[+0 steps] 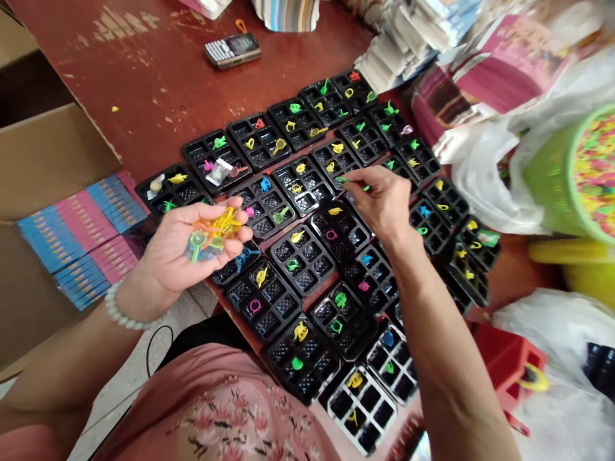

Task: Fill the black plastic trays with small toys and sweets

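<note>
Red-brown bench (158, 83) fills the top left of the view, paint scuffed w/ pale patches near the far edge. Across its middle, approx. 3 diagonal rows of black compartment trays (302, 259) run from lower centre up to upper right, edges touching; most cells hold one small coloured plastic toy, others bare. Left of the bench, an open cardboard box (52, 160) w/ a packed row of pink & blue booklets (81, 237) inside. Right side: white plastic bags (485, 173), a green basket (571, 173) w/ multicoloured bits in it, partly blurred, and a red crate (509, 365) lower down. Top right, stacks of printed cards/paper (413, 38), blurred. Far end of bench: a dark keypad phone (233, 50) lying flat, well apart from the trays. Left hand (187, 256), white bead bracelet (120, 310) at the wrist, is palm-up & cupped half open over the near-left trays, cradling a loose heap of small toys (216, 232) – orange, yellow, green, some blue. Right hand (379, 198) reaches over the middle rows, thumb & forefinger pinched together on a small green piece (343, 180), just above a tray cell; remaining fingers curled under. Can't tell if the piece touches the tray. Tiny yellow bit (114, 109) lies alone on the bare bench, far left.
</note>
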A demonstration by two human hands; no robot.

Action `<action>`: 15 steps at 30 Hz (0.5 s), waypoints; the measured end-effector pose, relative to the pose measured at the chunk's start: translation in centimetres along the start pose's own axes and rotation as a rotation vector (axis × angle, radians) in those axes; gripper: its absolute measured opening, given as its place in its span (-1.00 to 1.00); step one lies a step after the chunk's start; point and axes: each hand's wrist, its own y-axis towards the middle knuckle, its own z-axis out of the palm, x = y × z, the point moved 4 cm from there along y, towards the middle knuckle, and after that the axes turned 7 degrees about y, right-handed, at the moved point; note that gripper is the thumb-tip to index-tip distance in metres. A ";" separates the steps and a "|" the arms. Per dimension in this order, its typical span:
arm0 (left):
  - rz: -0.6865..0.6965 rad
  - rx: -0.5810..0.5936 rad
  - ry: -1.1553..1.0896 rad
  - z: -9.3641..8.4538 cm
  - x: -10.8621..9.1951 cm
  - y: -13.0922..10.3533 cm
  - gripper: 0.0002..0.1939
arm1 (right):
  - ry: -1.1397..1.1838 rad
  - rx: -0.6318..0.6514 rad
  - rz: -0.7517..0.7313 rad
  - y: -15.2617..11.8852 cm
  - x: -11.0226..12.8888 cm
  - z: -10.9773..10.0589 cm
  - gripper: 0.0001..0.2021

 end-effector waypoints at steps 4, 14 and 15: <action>0.027 -0.029 0.001 -1.7 0.1 -1.3 -0.70 | -0.049 0.168 -0.081 -0.4 0.1 3.0 -0.86; -0.002 -0.089 0.048 -6.5 1.2 -4.1 -0.75 | 0.054 0.531 -0.291 -5.1 11.4 8.1 -0.85; -0.016 -0.087 0.051 -6.9 1.6 -4.1 -0.76 | 0.029 0.569 -0.318 -5.4 12.0 8.6 -0.85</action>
